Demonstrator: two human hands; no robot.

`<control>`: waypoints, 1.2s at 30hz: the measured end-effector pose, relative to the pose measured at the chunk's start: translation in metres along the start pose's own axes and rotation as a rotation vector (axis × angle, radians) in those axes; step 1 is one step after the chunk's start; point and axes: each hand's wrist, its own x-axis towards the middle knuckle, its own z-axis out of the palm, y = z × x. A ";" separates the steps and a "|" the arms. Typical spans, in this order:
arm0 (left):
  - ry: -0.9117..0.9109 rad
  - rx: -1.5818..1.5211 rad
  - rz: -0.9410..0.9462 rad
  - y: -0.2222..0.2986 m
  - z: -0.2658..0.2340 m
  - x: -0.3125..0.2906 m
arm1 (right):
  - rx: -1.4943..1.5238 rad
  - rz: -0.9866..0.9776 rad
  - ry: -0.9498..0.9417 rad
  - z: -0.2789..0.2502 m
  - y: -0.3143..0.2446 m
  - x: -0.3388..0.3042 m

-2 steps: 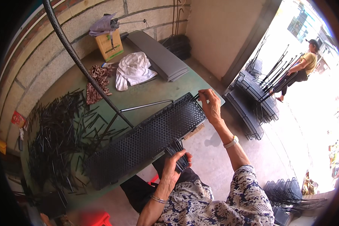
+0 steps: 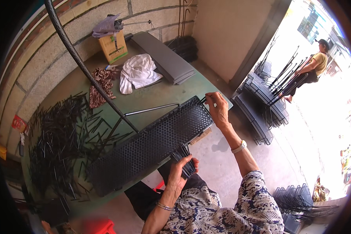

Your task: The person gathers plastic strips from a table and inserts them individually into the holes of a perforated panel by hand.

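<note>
A long black perforated metal rack panel [image 2: 156, 140] lies slantwise along the near side of the green table. My left hand [image 2: 180, 170] is closed around a bundle of short black rods [image 2: 186, 165], held upright against the panel's near edge. At the panel's far right corner, my right hand [image 2: 217, 108] pinches a thin black rod [image 2: 203, 100]; the fingers partly hide it. A bent black wire leg [image 2: 152, 109] stands out from the panel's far side.
A heap of black rods [image 2: 58, 144] covers the table's left. Behind lie a white cloth [image 2: 138, 73], patterned cloth [image 2: 101, 84], grey sheets [image 2: 163, 58] and a yellow box [image 2: 113, 46]. Racks [image 2: 261, 101] stack by the doorway, where a person [image 2: 318, 64] stands. A black hose [image 2: 82, 64] crosses over the table.
Both my hands and the panel stay where they were. Outside the doorway, the person has shifted slightly in posture.
</note>
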 end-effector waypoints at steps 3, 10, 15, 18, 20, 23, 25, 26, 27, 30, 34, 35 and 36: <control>0.002 -0.004 0.003 -0.001 -0.002 0.000 | 0.002 0.014 0.014 0.002 -0.001 -0.001; -0.003 -0.012 -0.005 -0.001 -0.003 0.001 | 0.010 0.020 0.003 0.003 -0.003 0.000; 0.000 0.001 -0.025 -0.001 -0.002 0.001 | -0.123 -0.021 0.035 0.002 0.004 -0.001; 0.010 -0.012 -0.033 0.000 -0.002 0.001 | -0.115 0.000 0.049 0.004 0.006 -0.002; 0.005 -0.024 -0.030 0.000 -0.002 0.000 | -0.101 0.011 0.059 0.006 0.005 -0.002; 0.011 -0.032 -0.055 0.001 0.000 -0.002 | -0.032 0.054 0.062 0.007 -0.002 -0.001; -0.010 -0.049 -0.042 0.002 0.003 -0.004 | -0.030 0.052 0.077 0.008 -0.003 -0.003; -0.012 -0.047 -0.042 0.002 0.003 -0.003 | -0.027 0.051 0.087 0.008 -0.004 -0.003; -0.019 -0.058 -0.045 0.002 0.002 -0.004 | -0.027 0.050 0.090 0.008 -0.004 -0.004; -0.027 -0.064 -0.047 0.003 0.003 -0.004 | -0.023 0.050 0.077 0.007 -0.005 -0.007; -0.027 -0.064 -0.045 0.003 0.001 -0.004 | -0.004 0.052 0.090 0.008 -0.005 -0.009; -0.027 -0.064 -0.045 0.002 0.001 -0.003 | 0.002 0.058 0.091 0.008 -0.005 -0.009; -0.028 -0.072 -0.049 0.002 0.000 -0.002 | 0.002 0.058 0.091 0.008 -0.005 -0.009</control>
